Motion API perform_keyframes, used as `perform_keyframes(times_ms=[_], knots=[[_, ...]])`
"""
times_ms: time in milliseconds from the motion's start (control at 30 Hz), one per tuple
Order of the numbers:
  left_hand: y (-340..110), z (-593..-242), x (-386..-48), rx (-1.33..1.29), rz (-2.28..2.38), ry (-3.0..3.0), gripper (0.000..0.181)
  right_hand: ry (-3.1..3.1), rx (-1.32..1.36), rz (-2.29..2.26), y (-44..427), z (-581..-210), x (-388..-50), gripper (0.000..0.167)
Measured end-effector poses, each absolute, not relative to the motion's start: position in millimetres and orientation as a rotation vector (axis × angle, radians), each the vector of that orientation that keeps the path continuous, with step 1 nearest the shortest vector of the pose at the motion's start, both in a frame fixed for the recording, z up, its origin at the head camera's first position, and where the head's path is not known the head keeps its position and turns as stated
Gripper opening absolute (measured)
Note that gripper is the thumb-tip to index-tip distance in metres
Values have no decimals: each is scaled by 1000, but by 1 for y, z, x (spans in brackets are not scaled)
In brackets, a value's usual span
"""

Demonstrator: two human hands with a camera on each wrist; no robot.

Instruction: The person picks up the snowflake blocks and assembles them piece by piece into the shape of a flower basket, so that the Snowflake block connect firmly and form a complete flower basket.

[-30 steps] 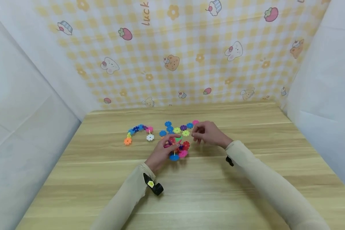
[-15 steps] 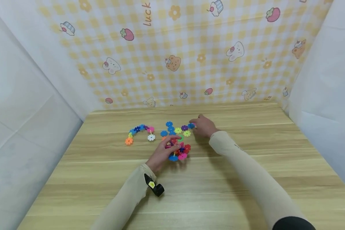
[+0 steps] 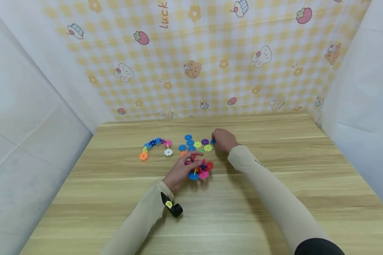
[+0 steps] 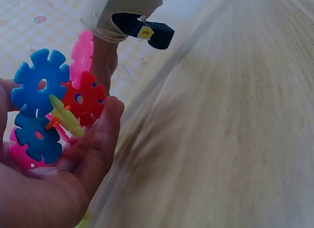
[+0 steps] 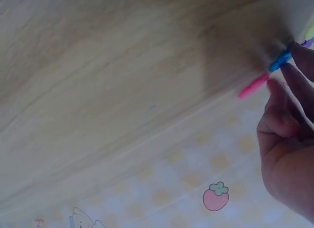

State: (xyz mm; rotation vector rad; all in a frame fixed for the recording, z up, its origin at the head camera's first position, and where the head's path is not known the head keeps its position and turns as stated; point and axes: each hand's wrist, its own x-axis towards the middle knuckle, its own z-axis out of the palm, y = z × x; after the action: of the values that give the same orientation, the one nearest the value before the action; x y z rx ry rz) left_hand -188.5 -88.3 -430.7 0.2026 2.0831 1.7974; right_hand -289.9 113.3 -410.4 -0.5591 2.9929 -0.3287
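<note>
My left hand point(image 3: 178, 172) holds a cluster of joined flower-shaped discs above the table, with a blue disc point(image 3: 193, 176) and a pink disc point(image 3: 204, 175) low on it. In the left wrist view, a large blue disc point(image 4: 41, 83), a red disc point(image 4: 84, 98) and a yellow one point(image 4: 67, 121) show beside the fingers. My right hand point(image 3: 224, 140) is at the right end of the loose discs. The right wrist view has its fingertips pinching a blue disc point(image 5: 280, 60), beside a pink disc point(image 5: 253, 86) that lies close to another finger.
A curved chain of discs lies to the left, from an orange disc point(image 3: 143, 156) round to a white disc point(image 3: 168, 152). Between the hands are several loose discs, among them a purple one point(image 3: 205, 141). Patterned cloth point(image 3: 223, 85) hangs behind the table point(image 3: 242, 226).
My right hand has moved left and away from me to the discs at the row's right end, and its fingers have closed on a blue one. My left hand keeps the cluster, which has tilted slightly.
</note>
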Motion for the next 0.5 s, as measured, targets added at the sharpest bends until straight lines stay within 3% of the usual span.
perform_keyframes(times_ms=[233,500], knots=[[-88,-432,-190,245,1778,2084,40,2991,-697,-304,111,-408,-291,16],[-90,-431,-189,218,1770,2060,41,2939,-752,-266,115,-414,-297,29]])
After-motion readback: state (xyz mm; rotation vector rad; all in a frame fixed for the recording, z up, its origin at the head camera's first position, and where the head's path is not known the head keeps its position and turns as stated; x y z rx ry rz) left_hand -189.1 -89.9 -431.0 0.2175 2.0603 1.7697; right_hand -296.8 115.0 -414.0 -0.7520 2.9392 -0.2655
